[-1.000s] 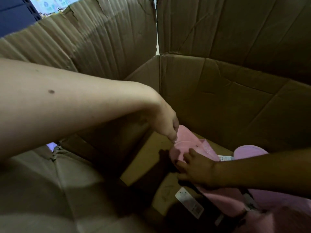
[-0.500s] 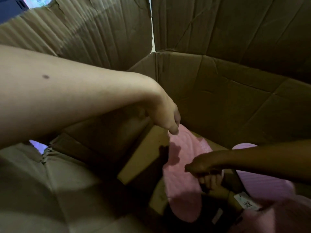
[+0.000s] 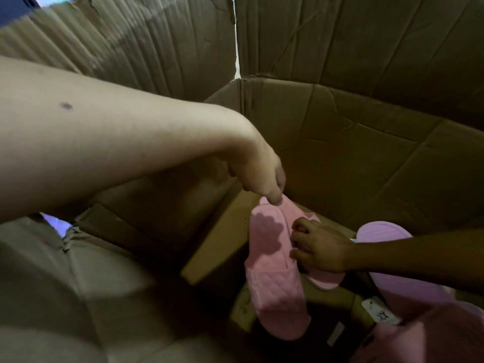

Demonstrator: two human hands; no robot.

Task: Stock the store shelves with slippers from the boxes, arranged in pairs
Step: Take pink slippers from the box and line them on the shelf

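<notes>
Hanging inside the cardboard box, a pink slipper was pinched at its top end by the curled fingers of the left hand, while a second pink slipper just beside it was gripped by the right hand, near a lilac slipper.

A deep cardboard box with creased walls holds everything. On its floor a loose cardboard flap lies below the left hand. A plain pink slipper lies under the gripping right hand, beside the quilted pink slipper that the left hand pinches. A lilac slipper lies beyond the right wrist.
</notes>
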